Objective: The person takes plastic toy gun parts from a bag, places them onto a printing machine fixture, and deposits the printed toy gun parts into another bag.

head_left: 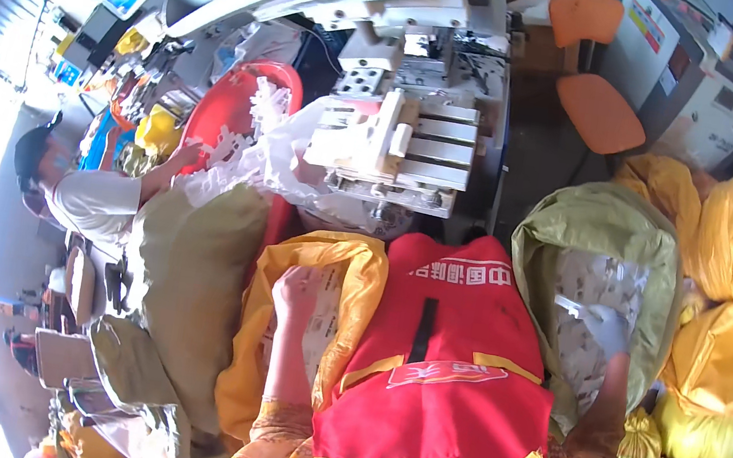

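Note:
My left hand [294, 290] is over the mouth of an orange-yellow sack [364, 257], its fingers curled in. What it holds, if anything, I cannot make out. My right hand [607, 329], which looks pale or gloved, reaches into an olive-green sack [540, 244] on my right. Its fingers are closed on a small white piece [567, 305] that sticks out to the left. Pale small pieces [599, 276] fill the green sack. A red apron [452, 419] covers my lap between the two sacks.
Ahead stands a metal machine [397, 144] with a slotted plate. On the left, a co-worker [94, 200] reaches into a red tub [215, 105] of white pieces. A full olive sack [191, 279] stands nearby. Yellow bags [713, 362] and an orange chair [598, 116] are on the right.

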A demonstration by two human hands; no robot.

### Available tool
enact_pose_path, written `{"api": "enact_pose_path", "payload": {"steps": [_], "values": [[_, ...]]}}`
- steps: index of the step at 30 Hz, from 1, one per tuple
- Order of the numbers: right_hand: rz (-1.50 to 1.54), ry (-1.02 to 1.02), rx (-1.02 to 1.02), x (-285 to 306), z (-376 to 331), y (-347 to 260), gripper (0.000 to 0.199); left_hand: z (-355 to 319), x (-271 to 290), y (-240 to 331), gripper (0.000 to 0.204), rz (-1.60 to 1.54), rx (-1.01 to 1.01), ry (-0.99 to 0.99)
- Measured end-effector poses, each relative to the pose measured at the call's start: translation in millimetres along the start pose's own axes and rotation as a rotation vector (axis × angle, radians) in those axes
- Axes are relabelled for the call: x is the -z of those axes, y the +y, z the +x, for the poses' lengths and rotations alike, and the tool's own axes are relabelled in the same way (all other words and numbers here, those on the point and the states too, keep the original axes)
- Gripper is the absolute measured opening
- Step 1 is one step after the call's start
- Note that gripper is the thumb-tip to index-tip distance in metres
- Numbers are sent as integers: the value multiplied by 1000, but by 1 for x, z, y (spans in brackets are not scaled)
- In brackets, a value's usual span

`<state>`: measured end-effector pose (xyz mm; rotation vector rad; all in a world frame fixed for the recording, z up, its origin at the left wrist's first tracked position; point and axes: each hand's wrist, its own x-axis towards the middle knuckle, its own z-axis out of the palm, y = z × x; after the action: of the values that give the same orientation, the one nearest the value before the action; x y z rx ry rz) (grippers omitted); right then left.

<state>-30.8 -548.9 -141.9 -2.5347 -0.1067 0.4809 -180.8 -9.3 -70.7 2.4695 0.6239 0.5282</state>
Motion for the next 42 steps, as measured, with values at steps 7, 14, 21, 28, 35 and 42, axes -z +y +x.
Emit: {"api": "enact_pose_path", "payload": {"steps": [7, 14, 21, 28, 35, 42], "values": [[223, 379, 194, -29, 21, -32, 37, -4, -28, -11, 16, -20, -23, -69], [635, 189, 372, -87, 34, -91, 35, 24, -45, -3, 14, -123, -45, -25], [1156, 130, 315, -49, 14, -141, 47, 75, -27, 20, 8, -140, -158, 274], [1196, 148, 607, -9, 28, -216, 74, 171, -25, 99, 15, -201, -465, 373], [1030, 256, 791, -4, 82, -310, 47, 201, 11, 95, 29, 142, -338, 570], [-207, 490, 1025, -18, 101, -396, 32, 80, 64, 17, 40, -47, 18, 523]]}}
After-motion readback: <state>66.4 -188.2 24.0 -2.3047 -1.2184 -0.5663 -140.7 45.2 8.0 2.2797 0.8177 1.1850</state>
